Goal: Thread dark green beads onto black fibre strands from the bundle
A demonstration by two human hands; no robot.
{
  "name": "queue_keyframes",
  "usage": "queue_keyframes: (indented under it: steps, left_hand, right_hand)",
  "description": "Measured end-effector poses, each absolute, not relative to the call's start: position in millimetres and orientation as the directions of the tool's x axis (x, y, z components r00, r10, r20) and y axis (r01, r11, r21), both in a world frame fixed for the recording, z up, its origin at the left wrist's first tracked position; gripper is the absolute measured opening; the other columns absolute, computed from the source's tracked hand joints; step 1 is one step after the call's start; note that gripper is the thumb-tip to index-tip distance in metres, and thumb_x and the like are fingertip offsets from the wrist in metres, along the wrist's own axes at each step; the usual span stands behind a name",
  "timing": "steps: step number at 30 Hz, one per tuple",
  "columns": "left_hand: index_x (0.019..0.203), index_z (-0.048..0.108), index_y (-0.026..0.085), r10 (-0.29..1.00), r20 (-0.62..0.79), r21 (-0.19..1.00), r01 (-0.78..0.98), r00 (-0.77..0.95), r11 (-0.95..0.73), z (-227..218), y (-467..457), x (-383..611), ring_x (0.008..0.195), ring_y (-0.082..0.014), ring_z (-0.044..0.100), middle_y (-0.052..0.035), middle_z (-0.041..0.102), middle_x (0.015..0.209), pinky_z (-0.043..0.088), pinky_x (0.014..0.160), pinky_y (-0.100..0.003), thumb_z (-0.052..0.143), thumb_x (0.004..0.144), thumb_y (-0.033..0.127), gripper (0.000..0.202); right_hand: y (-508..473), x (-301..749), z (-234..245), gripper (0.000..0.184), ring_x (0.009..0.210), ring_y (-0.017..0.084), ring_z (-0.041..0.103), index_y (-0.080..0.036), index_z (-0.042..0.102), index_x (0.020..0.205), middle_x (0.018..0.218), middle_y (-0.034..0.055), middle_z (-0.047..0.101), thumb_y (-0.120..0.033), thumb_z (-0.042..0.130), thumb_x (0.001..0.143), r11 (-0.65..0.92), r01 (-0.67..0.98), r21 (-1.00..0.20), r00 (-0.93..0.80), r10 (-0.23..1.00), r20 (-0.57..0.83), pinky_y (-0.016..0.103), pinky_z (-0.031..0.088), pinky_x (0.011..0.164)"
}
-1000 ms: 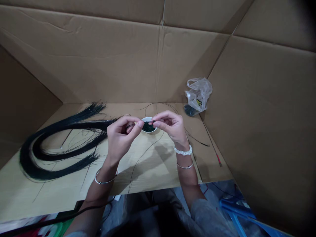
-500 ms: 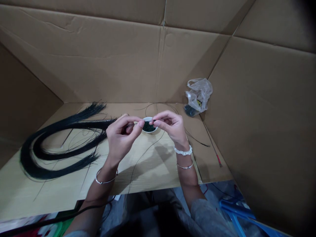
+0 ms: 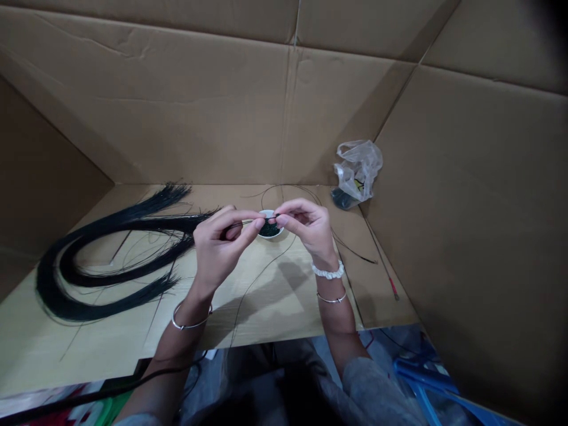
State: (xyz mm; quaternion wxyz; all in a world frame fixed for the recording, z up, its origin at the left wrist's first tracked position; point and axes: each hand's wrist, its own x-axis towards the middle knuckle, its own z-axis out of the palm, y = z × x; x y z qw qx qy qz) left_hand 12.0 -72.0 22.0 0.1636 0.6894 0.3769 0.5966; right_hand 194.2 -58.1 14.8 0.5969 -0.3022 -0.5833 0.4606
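My left hand (image 3: 222, 242) pinches several thin dark strands between thumb and forefinger, the fingers closed. Opposite it, my right hand (image 3: 306, 228) pinches the end of the same strands, where a small dark piece shows at the fingertips; its kind is too small to tell. The two sets of fingertips are close together, above a small white bowl (image 3: 276, 235) of tiny dark green bits. A thick looped bundle of long black strands (image 3: 51, 278) lies on the table to the left, one end reaching behind my left hand.
Cardboard walls (image 3: 199, 118) enclose the table (image 3: 275, 302) at the back and sides. A clear plastic bag (image 3: 359, 165) with dark contents sits at the back right. Near it lies a thin rod with a red end (image 3: 393, 285). Loose dark strands curve across the tabletop.
My left hand has shifted slightly right, bringing its fingertips nearer to those of my right hand. My right hand stays nearly in place, both still pinching.
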Motion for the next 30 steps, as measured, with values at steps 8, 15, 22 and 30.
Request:
queue_keyframes:
  steps: [8, 15, 22, 30]
  left_hand:
    - [0.091, 0.081, 0.025, 0.72, 0.693, 0.684, 0.327, -0.016, -0.651, 21.0, -70.9, 12.9, 0.052, -0.0076, 0.032, 0.0063, 0.033, 0.057, 0.025, 0.052, -0.024, 0.08, 0.086, 0.026, 0.005]
    - [0.088, 0.08, 0.023, 0.78, 0.623, 0.77, 0.222, -0.059, -0.598, 19.7, -71.5, 14.5, 0.051, -0.0078, 0.031, 0.0064, 0.032, 0.057, 0.025, 0.05, -0.026, 0.08, 0.084, 0.027, 0.005]
    - [0.088, 0.08, 0.022, 0.782, 0.617, 0.78, 0.204, -0.087, -0.592, 21.0, -73.4, 16.7, 0.052, -0.0073, 0.031, 0.0064, 0.033, 0.057, 0.025, 0.05, -0.025, 0.081, 0.084, 0.025, 0.005]
    - [0.088, 0.081, 0.02, 0.74, 0.669, 0.732, 0.229, -0.063, -0.642, 22.3, -73.2, 16.7, 0.052, -0.0055, 0.031, 0.007, 0.033, 0.058, 0.025, 0.052, -0.023, 0.079, 0.085, 0.02, 0.004]
  right_hand:
    - [-57.7, 193.1, 14.3, 0.015, 0.081, 0.016, 0.076, -0.024, 0.075, 0.088, 0.085, 0.0005, 0.078, -0.034, 0.083, 0.08, 0.399, -0.199, -0.895, -0.098, 0.901, 0.423, 0.031, 0.064, 0.077]
    - [-57.2, 191.0, 14.4, 0.012, 0.081, 0.014, 0.077, -0.025, 0.075, 0.087, 0.084, -0.001, 0.078, -0.027, 0.084, 0.079, 0.4, -0.276, -0.874, -0.11, 0.89, 0.443, 0.026, 0.063, 0.076]
    - [-55.4, 188.5, 10.6, 0.018, 0.082, 0.014, 0.077, -0.024, 0.072, 0.089, 0.084, -0.0004, 0.079, -0.032, 0.085, 0.079, 0.354, -0.287, -0.89, -0.141, 0.904, 0.405, 0.027, 0.063, 0.075]
    - [-52.8, 190.4, 7.0, 0.014, 0.077, 0.013, 0.077, -0.023, 0.073, 0.09, 0.083, -0.0009, 0.08, -0.029, 0.083, 0.082, 0.373, -0.312, -0.874, -0.152, 0.888, 0.434, 0.024, 0.062, 0.071]
